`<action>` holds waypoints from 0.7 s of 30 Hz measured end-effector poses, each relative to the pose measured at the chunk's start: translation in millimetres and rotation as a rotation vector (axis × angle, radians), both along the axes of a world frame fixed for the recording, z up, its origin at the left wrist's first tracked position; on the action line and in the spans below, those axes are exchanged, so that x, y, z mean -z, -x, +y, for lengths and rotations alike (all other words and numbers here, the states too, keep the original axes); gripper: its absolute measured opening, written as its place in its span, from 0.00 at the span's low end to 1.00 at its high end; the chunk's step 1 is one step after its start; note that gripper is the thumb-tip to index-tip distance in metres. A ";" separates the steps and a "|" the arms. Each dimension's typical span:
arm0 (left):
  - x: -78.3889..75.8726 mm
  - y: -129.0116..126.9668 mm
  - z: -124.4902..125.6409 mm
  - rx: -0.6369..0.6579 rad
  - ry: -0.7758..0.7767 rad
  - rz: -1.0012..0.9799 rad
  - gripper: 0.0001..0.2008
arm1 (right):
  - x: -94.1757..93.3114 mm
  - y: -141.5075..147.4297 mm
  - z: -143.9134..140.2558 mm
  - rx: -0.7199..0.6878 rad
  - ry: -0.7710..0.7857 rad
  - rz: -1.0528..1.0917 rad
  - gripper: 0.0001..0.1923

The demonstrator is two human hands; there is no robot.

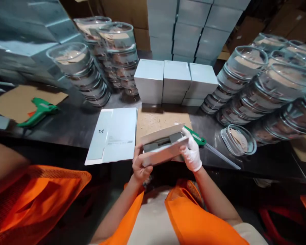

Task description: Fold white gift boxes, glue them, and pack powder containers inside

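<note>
Between my two hands I hold a small white cardboard box (165, 153), tilted, its long side open toward me with grey flaps inside. My bare left hand (140, 163) is closed round the box's left end. On the other end my right hand (192, 153), in a white glove, grips with the thumb in front. Just beyond the right hand lies a green glue gun (197, 139) with a clear glue stick poking out of it. Below the box is a brown cardboard sheet (158, 119). Flat white folded cartons (117, 132) lie in a pile left of the box.
Stacks of clear round tubs (97, 88) stand at the back left, with more tubs (247, 61) at the right. White boxes (177, 81) are lined up behind the cardboard. A second green glue gun (39, 110) rests at left, near another person in an orange vest (40, 197). One low clear tub (238, 140) sits at right.
</note>
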State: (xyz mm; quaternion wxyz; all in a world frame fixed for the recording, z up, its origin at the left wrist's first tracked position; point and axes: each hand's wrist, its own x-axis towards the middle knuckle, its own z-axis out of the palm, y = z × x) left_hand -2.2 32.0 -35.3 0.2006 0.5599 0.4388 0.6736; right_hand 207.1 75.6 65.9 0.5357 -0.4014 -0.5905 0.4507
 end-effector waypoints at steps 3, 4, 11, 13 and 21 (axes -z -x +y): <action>-10.9 -7.6 3.9 -0.069 -0.060 -0.089 0.25 | 0.5 20.9 -6.3 0.245 0.094 0.138 0.28; -13.4 -8.9 5.1 -0.084 -0.075 -0.113 0.24 | 0.2 23.9 -8.6 0.261 0.103 0.152 0.31; -17.0 15.0 9.7 -0.024 -0.162 0.220 0.24 | -0.6 -32.0 -26.7 0.343 0.197 -0.396 0.23; -15.1 18.7 10.4 -0.031 -0.170 0.277 0.30 | 4.8 -52.3 -31.1 0.506 0.356 -0.748 0.26; -15.0 3.1 15.6 -0.006 -0.322 0.251 0.20 | 38.6 -63.1 -14.7 0.644 0.767 -0.572 0.19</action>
